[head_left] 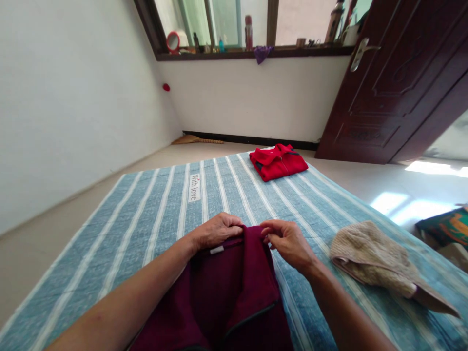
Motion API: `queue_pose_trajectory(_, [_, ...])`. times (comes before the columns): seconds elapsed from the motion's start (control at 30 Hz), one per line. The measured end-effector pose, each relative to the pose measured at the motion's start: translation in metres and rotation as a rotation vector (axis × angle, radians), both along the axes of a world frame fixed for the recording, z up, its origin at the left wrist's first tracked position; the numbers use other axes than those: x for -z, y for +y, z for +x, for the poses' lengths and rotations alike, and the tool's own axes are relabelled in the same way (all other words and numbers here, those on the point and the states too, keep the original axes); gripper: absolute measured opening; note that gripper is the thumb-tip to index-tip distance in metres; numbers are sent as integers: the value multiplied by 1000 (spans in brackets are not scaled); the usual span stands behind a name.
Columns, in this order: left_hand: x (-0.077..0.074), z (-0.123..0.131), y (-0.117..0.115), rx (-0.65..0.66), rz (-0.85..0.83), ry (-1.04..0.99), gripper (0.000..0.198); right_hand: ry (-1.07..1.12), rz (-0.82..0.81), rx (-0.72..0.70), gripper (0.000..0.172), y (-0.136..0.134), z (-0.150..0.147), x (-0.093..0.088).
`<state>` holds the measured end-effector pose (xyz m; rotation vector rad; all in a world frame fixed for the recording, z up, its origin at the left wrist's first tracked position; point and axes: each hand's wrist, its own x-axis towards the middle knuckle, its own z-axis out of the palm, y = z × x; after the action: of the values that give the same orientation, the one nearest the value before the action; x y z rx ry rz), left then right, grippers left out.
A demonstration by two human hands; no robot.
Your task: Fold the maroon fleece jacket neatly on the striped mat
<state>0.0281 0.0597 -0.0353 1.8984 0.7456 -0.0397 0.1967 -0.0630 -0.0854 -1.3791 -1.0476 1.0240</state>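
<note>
Both left hand (218, 230) and right hand (288, 242) pinch the maroon garment (257, 285) by its far edge.

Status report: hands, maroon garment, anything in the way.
Left hand pinching collar of maroon garment; right hand at collar's right edge. Open at neck. Red folded garment beyond, beige hat right; neither touching it.

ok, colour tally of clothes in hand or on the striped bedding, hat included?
Maroon top: 1
Red top: 1
Beige hat: 1
Total: 3
</note>
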Motion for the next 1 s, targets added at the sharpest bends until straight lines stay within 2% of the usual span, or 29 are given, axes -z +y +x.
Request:
queue_pose_trajectory(0.2, [0, -4, 5, -34, -2, -32, 28, 225, -71, 1, 31, -6, -2, 0])
queue_pose_trajectory(0.43, [-3, -1, 2, -37, 28, -9, 28, 259, -120, -39, 31, -6, -4, -3])
queue_pose_trajectory(0.53, [-3, 1, 2, -7, 106, 14, 28, 119, -51, 20, 26, -6, -4, -7])
queue_pose_trajectory(0.63, [0, 2, 4, -5, 199, 32, 25, -174, 95, 74, 21, -11, -10, -16])
queue_pose_trajectory(0.77, [6, 2, 3, 2, 298, 43, 24, -460, 312, -108, 31, -23, -29, -22])
queue_pose_trajectory(0.87, [7, -1, 2, -16, 282, 67, 20, -630, 305, -209, 38, -30, -40, -9])
queue_pose_trajectory(1.0, [-3, -19, 5, -41, 247, 96, 19, -760, 279, -194, 40, -33, -41, 17])
